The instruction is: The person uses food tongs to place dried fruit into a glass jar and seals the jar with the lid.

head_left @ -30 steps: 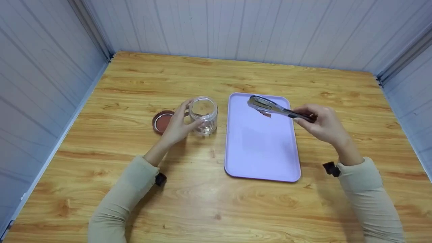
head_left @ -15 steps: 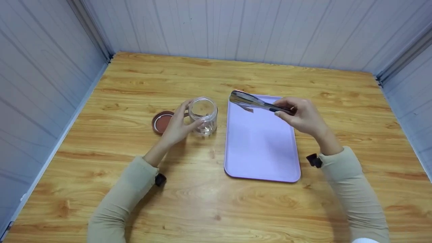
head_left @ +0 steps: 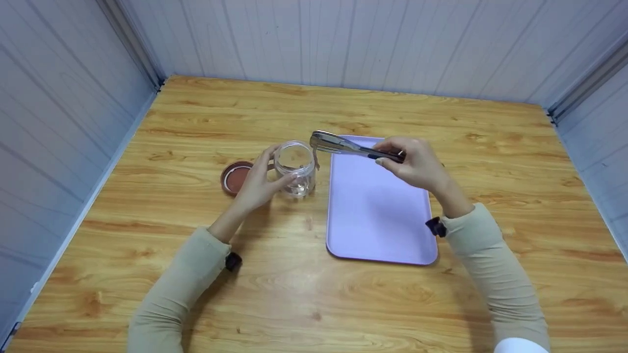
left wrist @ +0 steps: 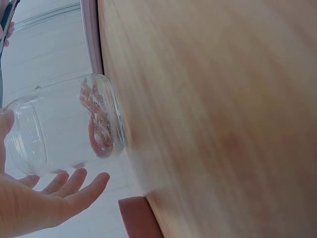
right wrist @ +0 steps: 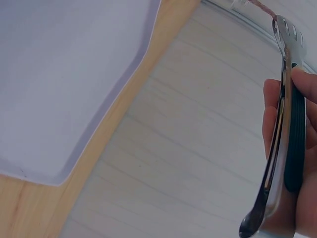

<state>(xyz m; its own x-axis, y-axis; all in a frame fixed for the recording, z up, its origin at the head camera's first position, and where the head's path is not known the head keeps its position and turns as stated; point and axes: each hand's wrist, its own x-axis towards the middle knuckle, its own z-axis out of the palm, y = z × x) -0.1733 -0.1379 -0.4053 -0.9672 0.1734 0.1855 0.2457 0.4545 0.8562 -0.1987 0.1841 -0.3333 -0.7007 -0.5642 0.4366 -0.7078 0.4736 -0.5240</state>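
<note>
A clear jar (head_left: 306, 182) stands uncovered on the table. My left hand (head_left: 257, 186) holds it from the left side, thumb in front and fingers behind. Reddish-brown wrinkled strips (left wrist: 100, 124), much like dried meat, lie at the jar's bottom in the left wrist view. With my right hand (head_left: 414, 164) I grip metal serving tongs (head_left: 338, 144) with dark handles, pressed together. From their tip hangs a thin reddish-brown strip (head_left: 316, 159) at the right side of the jar's rim; whether it touches the jar I cannot tell.
A lilac tray (head_left: 378, 220) lies to the right of the jar, partly under my right hand and the tongs. The brown round lid (head_left: 236, 177) rests left of the jar, partly behind my left hand. Panelled walls (head_left: 343, 44) border the wooden table (head_left: 274, 304).
My right hand has carried the tongs and the hanging strip leftward, from over the tray to the jar's rim. The left hand and jar have stayed in place.
</note>
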